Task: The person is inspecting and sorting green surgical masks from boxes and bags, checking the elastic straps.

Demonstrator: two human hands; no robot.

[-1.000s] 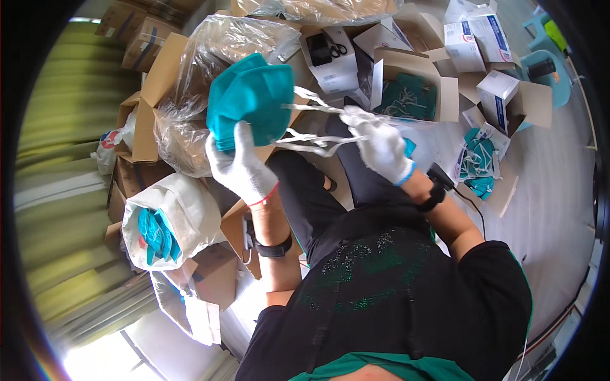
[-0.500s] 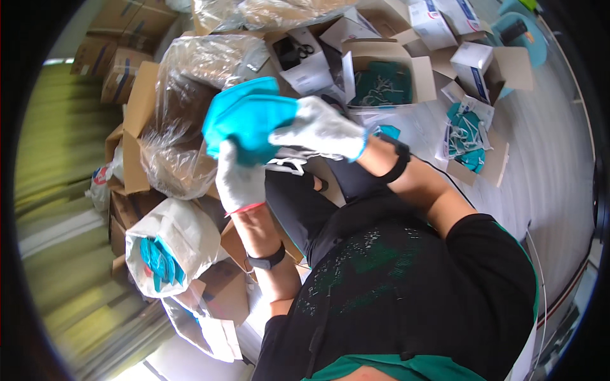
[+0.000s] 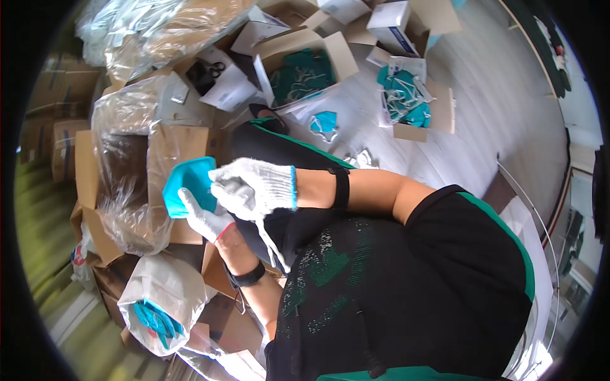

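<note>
A teal cup-shaped face mask (image 3: 188,180) is in my gloved left hand (image 3: 207,220), whose thumb lies across its face; the fingers behind it are hidden. At the mask's right edge is my gloved right hand (image 3: 249,184), its fingers curled closed around white elastic straps (image 3: 271,244), which dangle below it over my lap. Whether these straps belong to the held mask I cannot tell. Both hands wear white knitted gloves. Another teal mask (image 3: 325,122) with white straps lies on the floor beyond my right hand.
Left of my hands stands a large plastic-lined carton (image 3: 114,174). A white sack (image 3: 143,273) holding teal masks sits near my left forearm. Farther off are an open carton of masks (image 3: 302,73), a smaller box of masks (image 3: 406,95), and a white box with black scissors (image 3: 219,79).
The view has turned, shifting the room's things leftward. My right hand has gone from being spread on the mask to closed around straps. The mask now sits lower, in my left hand.
</note>
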